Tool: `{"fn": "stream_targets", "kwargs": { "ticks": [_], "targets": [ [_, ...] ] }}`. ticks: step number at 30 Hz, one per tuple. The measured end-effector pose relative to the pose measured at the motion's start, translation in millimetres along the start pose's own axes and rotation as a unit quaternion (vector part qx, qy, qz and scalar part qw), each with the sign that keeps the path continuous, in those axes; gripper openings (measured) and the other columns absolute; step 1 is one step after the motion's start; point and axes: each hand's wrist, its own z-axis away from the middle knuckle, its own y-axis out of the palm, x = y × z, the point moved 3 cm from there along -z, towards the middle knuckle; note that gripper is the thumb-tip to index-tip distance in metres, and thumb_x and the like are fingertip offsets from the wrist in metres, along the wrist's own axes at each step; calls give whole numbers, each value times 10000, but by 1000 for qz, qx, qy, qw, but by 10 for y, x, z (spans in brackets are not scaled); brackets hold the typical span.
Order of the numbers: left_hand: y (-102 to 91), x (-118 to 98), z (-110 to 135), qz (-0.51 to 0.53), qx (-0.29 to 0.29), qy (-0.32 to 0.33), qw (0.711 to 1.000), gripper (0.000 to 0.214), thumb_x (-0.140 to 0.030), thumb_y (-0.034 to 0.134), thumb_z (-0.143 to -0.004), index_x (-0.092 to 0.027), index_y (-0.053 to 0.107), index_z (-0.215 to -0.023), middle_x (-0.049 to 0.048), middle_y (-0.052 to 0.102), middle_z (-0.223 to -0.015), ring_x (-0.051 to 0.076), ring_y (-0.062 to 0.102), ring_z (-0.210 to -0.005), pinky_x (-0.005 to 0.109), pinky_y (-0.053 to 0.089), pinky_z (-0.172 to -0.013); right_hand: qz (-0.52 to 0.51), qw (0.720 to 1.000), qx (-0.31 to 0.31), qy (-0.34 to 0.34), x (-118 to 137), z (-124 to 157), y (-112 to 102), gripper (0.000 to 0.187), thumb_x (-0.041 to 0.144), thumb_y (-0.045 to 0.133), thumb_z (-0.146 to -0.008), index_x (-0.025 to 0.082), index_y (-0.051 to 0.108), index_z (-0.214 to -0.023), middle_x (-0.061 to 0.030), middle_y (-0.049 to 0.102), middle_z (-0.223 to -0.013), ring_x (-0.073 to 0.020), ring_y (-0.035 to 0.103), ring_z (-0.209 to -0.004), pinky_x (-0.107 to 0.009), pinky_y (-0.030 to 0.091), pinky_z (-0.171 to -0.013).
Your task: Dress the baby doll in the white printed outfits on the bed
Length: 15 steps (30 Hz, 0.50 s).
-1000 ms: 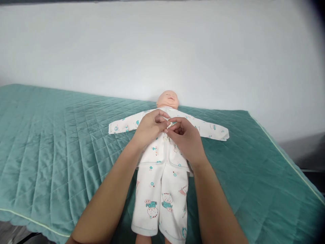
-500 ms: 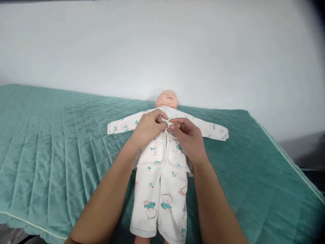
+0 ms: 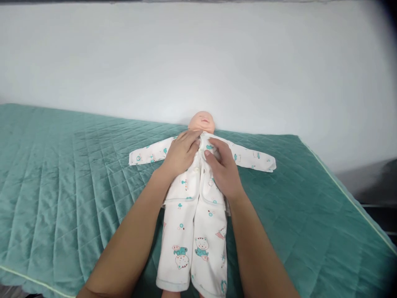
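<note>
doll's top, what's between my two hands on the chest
In the head view, the front opening of the white printed top runs between the left hand and the right hand; both hands touch the fabric.

Both hands, left hand and right hand, rest on the doll's shirt.

A plain white wall, evenly lit, stands behind a wide bed with a teal quilted cover edged in pale piping, and a shadowed grey area lies past its right edge.
</note>
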Motion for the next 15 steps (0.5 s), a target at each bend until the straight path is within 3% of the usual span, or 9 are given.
{"fn": "stream_targets", "kwargs": {
  "ticks": [6,12,15],
  "targets": [
    [29,34,6,-7,1,-18,1000,432,-285,369,-1012,-227,593,-1378,59,555,-1487,234,437,-1401,425,318,-1203,82,994,65,-22,-59,-152,17,399,512,477,-983,296,626,-1284,-72,528,-1478,-233,422,-1421,-478,289,-1220],
    [47,50,-12,16,11,-39,999,428,-289,372,-1011,-207,601,-1363,70,546,-1493,224,428,-1420,413,290,-1225,152,987,56,-6,-123,-210,53,455,532,448,-985,259,652,-1286,-105,528,-1467,-287,431,-1401,-518,296,-1197],
    [50,60,-13,21,15,-50,998,423,-297,375,-1013,-221,607,-1359,59,534,-1508,222,421,-1429,411,281,-1232,172,984,53,-2,-173,-262,71,424,522,442,-987,296,674,-1259,-90,554,-1435,-306,446,-1385,-553,297,-1184]
  ]
}}
